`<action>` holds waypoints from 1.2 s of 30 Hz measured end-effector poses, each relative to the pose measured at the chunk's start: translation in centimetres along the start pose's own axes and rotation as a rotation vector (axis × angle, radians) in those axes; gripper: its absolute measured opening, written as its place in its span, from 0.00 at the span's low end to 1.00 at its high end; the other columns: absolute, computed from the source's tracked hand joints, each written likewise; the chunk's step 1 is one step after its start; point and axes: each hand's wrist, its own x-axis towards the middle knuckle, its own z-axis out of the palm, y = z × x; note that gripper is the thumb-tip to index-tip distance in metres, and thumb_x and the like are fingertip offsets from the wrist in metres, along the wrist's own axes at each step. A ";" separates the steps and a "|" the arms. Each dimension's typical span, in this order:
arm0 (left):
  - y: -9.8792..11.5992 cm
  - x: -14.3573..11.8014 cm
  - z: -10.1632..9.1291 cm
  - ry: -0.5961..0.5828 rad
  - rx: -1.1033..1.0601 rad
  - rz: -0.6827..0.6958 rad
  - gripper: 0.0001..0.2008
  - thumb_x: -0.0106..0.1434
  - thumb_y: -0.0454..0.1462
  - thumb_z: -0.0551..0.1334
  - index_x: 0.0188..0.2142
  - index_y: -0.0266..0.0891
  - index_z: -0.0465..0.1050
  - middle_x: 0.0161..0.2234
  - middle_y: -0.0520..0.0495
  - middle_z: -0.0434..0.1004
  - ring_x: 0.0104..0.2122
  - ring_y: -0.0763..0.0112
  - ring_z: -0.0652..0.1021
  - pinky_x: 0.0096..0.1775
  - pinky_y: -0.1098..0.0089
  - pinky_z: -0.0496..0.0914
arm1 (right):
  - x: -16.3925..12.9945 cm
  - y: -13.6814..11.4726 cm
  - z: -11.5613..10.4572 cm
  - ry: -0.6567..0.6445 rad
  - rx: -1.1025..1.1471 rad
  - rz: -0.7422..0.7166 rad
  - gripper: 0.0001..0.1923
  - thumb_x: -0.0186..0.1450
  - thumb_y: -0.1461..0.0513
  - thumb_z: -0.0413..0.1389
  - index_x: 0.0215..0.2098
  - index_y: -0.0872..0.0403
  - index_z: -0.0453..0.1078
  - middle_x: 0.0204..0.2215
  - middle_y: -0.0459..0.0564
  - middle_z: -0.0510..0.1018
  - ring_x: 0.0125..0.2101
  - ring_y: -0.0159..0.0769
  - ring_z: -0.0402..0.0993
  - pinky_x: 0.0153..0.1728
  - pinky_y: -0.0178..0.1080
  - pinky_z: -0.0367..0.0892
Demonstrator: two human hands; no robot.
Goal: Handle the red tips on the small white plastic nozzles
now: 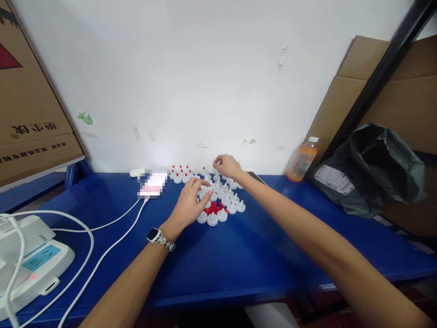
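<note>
White nozzle caps (212,219) with round bases and pointed spouts stand grouped on the blue table. Small red tips (213,209) lie in a loose pile among them, toward the front. At the back left, several white caps carry red tips (180,171) on their spouts. My left hand (191,200) is over the left side of the group, its thumb apart from its curved fingers, with nothing seen in it. At the back of the group, my right hand (227,166) has its fingers pinched together just above the caps; what they hold is hidden.
A phone (153,183) with a cable lies left of the caps, and a dark flat object (256,177) behind the right wrist. An orange drink bottle (303,159) and a black plastic bag (368,168) are at right, a white power strip (44,269) at left.
</note>
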 end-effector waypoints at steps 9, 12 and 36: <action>0.4 0.0 0.2 0.029 -0.094 -0.057 0.23 0.65 0.48 0.61 0.57 0.45 0.61 0.51 0.43 0.74 0.46 0.61 0.77 0.47 0.59 0.72 | -9.5 -0.4 -0.3 0.001 0.869 -0.118 0.15 0.60 0.50 0.60 0.33 0.55 0.72 0.20 0.43 0.73 0.22 0.32 0.69 0.25 0.34 0.62; 0.7 0.1 0.0 0.011 -0.148 -0.041 0.18 0.66 0.47 0.60 0.52 0.44 0.65 0.44 0.46 0.77 0.43 0.64 0.78 0.46 0.62 0.72 | -10.9 0.0 0.7 0.018 0.957 -0.099 0.16 0.61 0.49 0.59 0.33 0.53 0.69 0.19 0.43 0.73 0.22 0.32 0.68 0.26 0.35 0.62; 2.2 0.4 -0.5 -0.038 -0.205 0.061 0.16 0.69 0.46 0.58 0.52 0.42 0.68 0.39 0.48 0.76 0.34 0.71 0.74 0.38 0.69 0.69 | -12.9 -1.3 1.4 0.121 0.860 -0.162 0.27 0.70 0.43 0.43 0.22 0.52 0.55 0.18 0.41 0.57 0.22 0.30 0.53 0.25 0.35 0.51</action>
